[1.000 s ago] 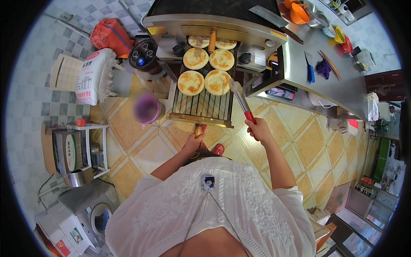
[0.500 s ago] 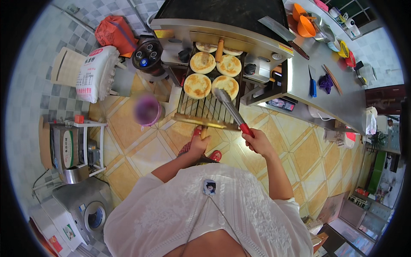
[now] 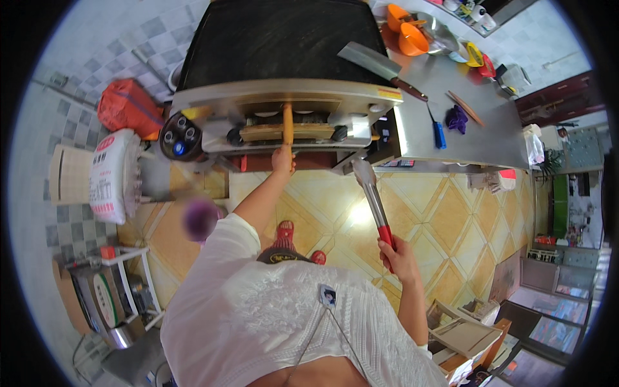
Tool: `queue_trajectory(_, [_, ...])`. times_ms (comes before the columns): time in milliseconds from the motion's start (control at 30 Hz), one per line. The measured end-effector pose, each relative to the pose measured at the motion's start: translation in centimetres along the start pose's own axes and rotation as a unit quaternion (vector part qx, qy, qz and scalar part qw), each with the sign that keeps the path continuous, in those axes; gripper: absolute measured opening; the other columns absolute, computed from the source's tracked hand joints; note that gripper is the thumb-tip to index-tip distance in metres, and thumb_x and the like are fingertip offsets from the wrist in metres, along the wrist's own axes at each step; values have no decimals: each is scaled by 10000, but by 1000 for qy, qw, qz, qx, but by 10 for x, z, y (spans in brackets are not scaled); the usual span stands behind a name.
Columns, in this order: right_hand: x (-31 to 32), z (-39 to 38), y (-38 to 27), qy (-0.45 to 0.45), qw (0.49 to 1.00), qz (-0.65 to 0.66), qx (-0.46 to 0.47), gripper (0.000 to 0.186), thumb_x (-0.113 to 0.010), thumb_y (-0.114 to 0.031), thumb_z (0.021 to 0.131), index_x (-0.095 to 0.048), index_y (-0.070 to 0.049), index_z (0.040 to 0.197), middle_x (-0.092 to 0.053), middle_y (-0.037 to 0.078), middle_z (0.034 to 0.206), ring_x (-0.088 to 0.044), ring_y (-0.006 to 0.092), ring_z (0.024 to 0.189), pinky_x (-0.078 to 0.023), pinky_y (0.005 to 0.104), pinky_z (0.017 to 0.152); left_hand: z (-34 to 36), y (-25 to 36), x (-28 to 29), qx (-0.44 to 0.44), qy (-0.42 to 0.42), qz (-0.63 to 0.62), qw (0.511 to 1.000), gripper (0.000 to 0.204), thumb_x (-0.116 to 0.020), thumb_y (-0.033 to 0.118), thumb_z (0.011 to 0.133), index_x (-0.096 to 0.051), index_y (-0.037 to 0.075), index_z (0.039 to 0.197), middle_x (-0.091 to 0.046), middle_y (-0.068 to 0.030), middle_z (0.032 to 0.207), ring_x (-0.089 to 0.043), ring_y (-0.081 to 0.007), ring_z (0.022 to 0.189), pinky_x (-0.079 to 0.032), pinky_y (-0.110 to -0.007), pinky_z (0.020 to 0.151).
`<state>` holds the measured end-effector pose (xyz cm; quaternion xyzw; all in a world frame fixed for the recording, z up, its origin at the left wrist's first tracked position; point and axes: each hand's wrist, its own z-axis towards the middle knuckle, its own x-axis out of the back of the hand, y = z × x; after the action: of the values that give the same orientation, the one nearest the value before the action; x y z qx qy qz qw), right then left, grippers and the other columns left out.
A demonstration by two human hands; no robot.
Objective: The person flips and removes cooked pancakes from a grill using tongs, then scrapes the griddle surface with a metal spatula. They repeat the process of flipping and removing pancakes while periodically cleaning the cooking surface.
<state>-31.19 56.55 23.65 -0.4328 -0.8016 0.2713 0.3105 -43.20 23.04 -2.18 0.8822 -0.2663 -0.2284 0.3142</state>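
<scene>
- Gripping the wooden handle (image 3: 287, 126) at the frame's upper centre, our left hand (image 3: 284, 160) curls its fingers about the lower end, just below a brass-coloured tray front (image 3: 258, 133) set against the steel oven (image 3: 209, 100).
- Right of centre, our right hand (image 3: 400, 257) is wrapped around the red grip (image 3: 385, 234) of the metal tongs (image 3: 376, 208), which slant upward and left, their tips near the oven's lower right edge.
- We judge the tray front stiff, fairly heavy and probably hot; the wooden handle is the safer hold.
- We expect the tongs to be light and springy, slick along the bare steel, and best held by the red grip.
- Behind the tray front the interior is hidden; only pale edges (image 3: 267, 114) show, too little to identify.
- We cannot tell whether the handle is one piece or two in line, or whether the tong tips meet.
</scene>
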Motion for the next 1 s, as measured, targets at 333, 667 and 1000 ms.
queue_trajectory(333, [17,6,21,190,976,104,19,188,-561,-209,886,-548,-24,920,-500,7,582,-446,71,430,-328,228,376,59,22,-25,1,35,-57,998,288,-431,380,837,-510,110,775,-473,-73,534,-440,-200,338,-300,-317,272])
queue_trajectory(667, [127,208,38,389,847,-337,133,307,-573,-295,848,-502,1,889,-618,220,726,-607,391,639,-477,477,565,63,8,4,9,-73,-78,994,322,-465,426,890,-563,124,941,-609,-70,778,-565,-192,564,-439,-310,437])
queue_trajectory(1000, [190,364,-50,251,837,-484,52,453,-495,-455,845,-587,-24,948,-636,210,943,-620,345,933,-497,445,786,-44,-30,108,-1,135,17,991,186,-528,260,877,-527,78,915,-625,-56,834,-596,-169,659,-435,-287,498])
